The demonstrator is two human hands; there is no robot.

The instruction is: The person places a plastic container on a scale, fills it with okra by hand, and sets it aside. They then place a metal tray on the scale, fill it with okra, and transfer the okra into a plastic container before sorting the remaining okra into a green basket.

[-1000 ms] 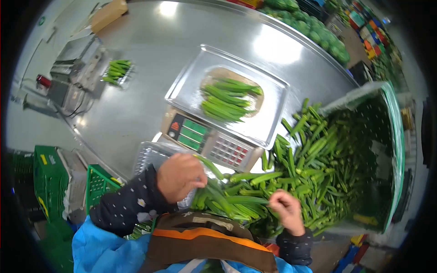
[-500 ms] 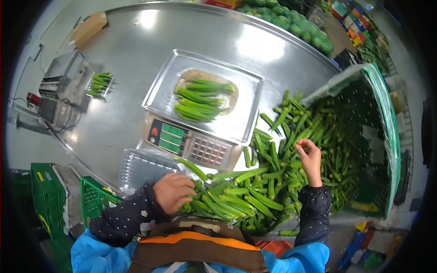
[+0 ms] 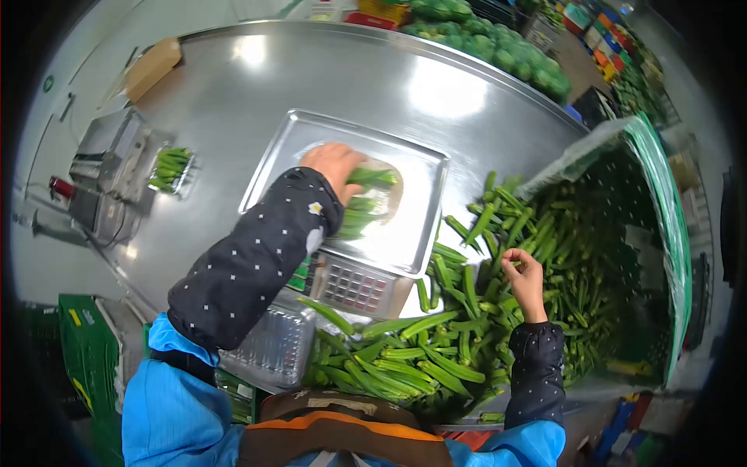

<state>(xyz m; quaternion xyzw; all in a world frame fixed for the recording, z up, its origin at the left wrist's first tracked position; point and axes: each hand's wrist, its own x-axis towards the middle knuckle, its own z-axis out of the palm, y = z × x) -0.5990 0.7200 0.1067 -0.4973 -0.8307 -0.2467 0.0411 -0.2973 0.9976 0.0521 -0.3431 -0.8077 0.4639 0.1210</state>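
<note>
My left hand (image 3: pixel 336 167) is over the metal weighing tray (image 3: pixel 268 167), its fingers curled on the okra (image 3: pixel 377 178) lying there. The hand and sleeve cover part of that okra, and also part of the scale's display. On the right, my right hand (image 3: pixel 526 282) hangs above the heap of loose okra (image 3: pixel 443 342). Its thumb and fingertips are drawn together, with nothing visible in them. Below the tray is the scale's keypad (image 3: pixel 354 286). A clear plastic container (image 3: pixel 272 346) sits beside the heap, partly behind my left sleeve.
A green crate (image 3: pixel 675 257) lined with plastic lies tipped on its side, okra spilling from it. Far left stand a packed okra tray (image 3: pixel 171 170) and a wrapping machine (image 3: pixel 113 175). A cardboard piece (image 3: pixel 153 70) and round green vegetables (image 3: pixel 498 47) are at the back.
My left hand has gone from beside the clear container and heap up and across onto the okra on the weighing tray. My right hand stays nearly in place.
</note>
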